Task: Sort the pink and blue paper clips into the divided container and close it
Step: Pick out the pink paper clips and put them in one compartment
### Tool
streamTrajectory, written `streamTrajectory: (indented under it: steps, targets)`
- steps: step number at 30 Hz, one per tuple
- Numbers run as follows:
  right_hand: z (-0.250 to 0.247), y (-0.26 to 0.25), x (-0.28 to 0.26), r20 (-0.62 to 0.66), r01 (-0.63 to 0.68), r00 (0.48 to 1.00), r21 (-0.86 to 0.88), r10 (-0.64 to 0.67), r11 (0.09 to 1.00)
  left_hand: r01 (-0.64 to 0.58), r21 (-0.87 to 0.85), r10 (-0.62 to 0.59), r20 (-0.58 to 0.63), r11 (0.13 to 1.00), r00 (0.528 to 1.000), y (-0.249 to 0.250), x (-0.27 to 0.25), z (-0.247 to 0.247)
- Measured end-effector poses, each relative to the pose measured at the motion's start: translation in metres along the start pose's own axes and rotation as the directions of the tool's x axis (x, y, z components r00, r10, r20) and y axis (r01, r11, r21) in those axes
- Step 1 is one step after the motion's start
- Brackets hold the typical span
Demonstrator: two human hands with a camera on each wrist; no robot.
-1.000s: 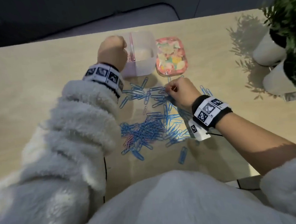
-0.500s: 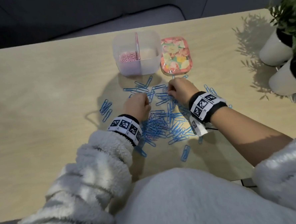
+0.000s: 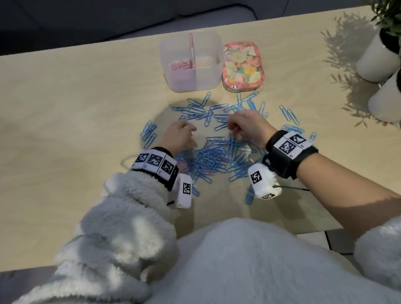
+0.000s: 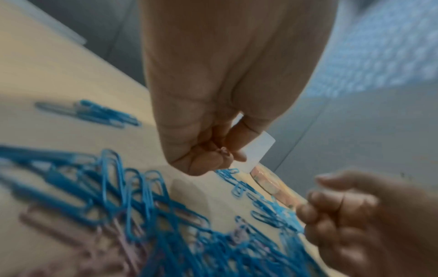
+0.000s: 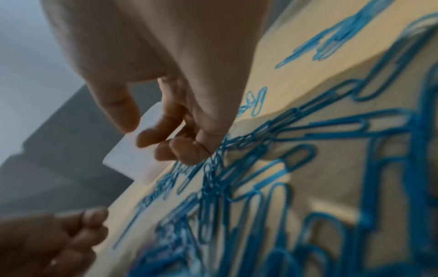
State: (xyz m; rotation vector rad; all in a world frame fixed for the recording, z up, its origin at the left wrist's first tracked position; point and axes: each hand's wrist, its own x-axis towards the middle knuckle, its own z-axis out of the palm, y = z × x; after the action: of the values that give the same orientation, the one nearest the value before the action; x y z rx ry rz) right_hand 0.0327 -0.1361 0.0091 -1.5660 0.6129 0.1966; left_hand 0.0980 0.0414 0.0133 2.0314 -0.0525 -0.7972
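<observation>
While both hands work the pile at frame centre, the head view shows the left hand and right hand curled low over the blue clips, with the container at upper centre and its lid off, just right of it. Pink clips lie in its left compartment; the right one looks bare. A few pink strays sit under the left wrist, tangled with blue.

Left wrist view: fingers curled tight, pinching something small and pinkish at the tips, likely a pink clip, too blurred to be sure. Pale pink clips mix with blue at lower left.

Right wrist view: fingers half curled, tips touching a chain of blue clips; cannot tell if it grips any.

Risks, as judged: clips look hooked together, so a lift may drag a chain and scatter it or carry a pink one into the blue side. Pale pink is easy to miss under blue. The wrists could sweep the loose clips off the table.
</observation>
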Motion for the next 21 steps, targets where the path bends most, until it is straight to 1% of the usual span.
streamTrajectory:
  steps: [1, 2, 3, 4, 5, 6, 7, 8, 9, 10, 12, 14, 16, 18, 19, 21]
  targets:
    - [0.001, 0.004, 0.000, 0.018, 0.086, 0.996, -0.212, -0.084, 0.973, 0.088, -0.077, -0.087, 0.018, 0.993, 0.996, 0.003, -0.002, 0.001]
    - [0.003, 0.009, 0.000, 0.057, 0.172, 0.985, -0.420, -0.163, 0.891, 0.154, -0.123, -0.150, 0.038, 0.980, 0.988, 0.004, -0.005, 0.003]
    - [0.005, 0.013, 0.000, 0.095, 0.220, 0.975, -0.568, -0.202, 0.794, 0.180, -0.114, -0.175, 0.055, 0.977, 0.983, 0.006, -0.007, 0.006]
    - [0.007, 0.016, -0.001, 0.119, 0.234, 0.971, -0.660, -0.209, 0.714, 0.154, -0.044, -0.151, 0.061, 0.987, 0.987, 0.005, -0.008, 0.009]
    - [0.008, 0.019, -0.002, 0.130, 0.239, 0.969, -0.707, -0.209, 0.666, 0.085, 0.093, -0.091, 0.059, 0.992, 0.994, 0.003, -0.009, 0.013]
    - [0.008, 0.021, -0.002, 0.124, 0.234, 0.970, -0.726, -0.211, 0.647, 0.009, 0.252, -0.022, 0.049, 0.968, 0.999, 0.001, -0.010, 0.016]
    - [0.008, 0.022, -0.004, 0.109, 0.227, 0.970, -0.729, -0.218, 0.646, -0.048, 0.385, 0.038, 0.036, 0.921, 0.999, -0.001, -0.011, 0.019]
    - [0.008, 0.022, -0.005, 0.094, 0.221, 0.970, -0.719, -0.223, 0.659, -0.083, 0.467, 0.080, 0.026, 0.880, 0.996, -0.003, -0.011, 0.022]
    - [0.006, 0.022, -0.007, 0.075, 0.210, 0.972, -0.695, -0.221, 0.688, -0.100, 0.503, 0.102, 0.024, 0.859, 0.994, -0.004, -0.012, 0.024]
    - [0.002, 0.022, -0.007, 0.047, 0.192, 0.976, -0.657, -0.214, 0.730, -0.113, 0.513, 0.117, 0.026, 0.851, 0.993, -0.005, -0.011, 0.025]
    - [-0.006, 0.021, -0.007, -0.020, 0.151, 0.980, -0.561, -0.196, 0.814, -0.127, 0.482, 0.131, 0.025, 0.867, 0.991, -0.007, -0.009, 0.025]
    - [-0.016, 0.023, -0.008, -0.092, 0.113, 0.979, -0.494, -0.182, 0.862, -0.146, 0.445, 0.149, 0.030, 0.884, 0.988, -0.010, -0.007, 0.024]
    - [-0.023, 0.025, -0.009, -0.133, 0.109, 0.974, -0.436, -0.183, 0.893, -0.159, 0.424, 0.169, 0.014, 0.892, 0.986, -0.012, -0.007, 0.020]
    - [-0.026, 0.022, -0.010, -0.148, 0.103, 0.973, -0.414, -0.178, 0.905, -0.175, 0.372, 0.195, -0.016, 0.911, 0.981, -0.010, -0.006, 0.015]
    - [-0.026, 0.020, -0.011, -0.170, 0.093, 0.967, -0.451, -0.188, 0.888, -0.178, 0.348, 0.204, -0.038, 0.920, 0.978, -0.009, -0.006, 0.012]
    - [-0.024, 0.016, -0.010, -0.230, 0.079, 0.940, -0.569, -0.251, 0.819, -0.179, 0.313, 0.211, -0.073, 0.933, 0.975, -0.008, -0.005, 0.006]
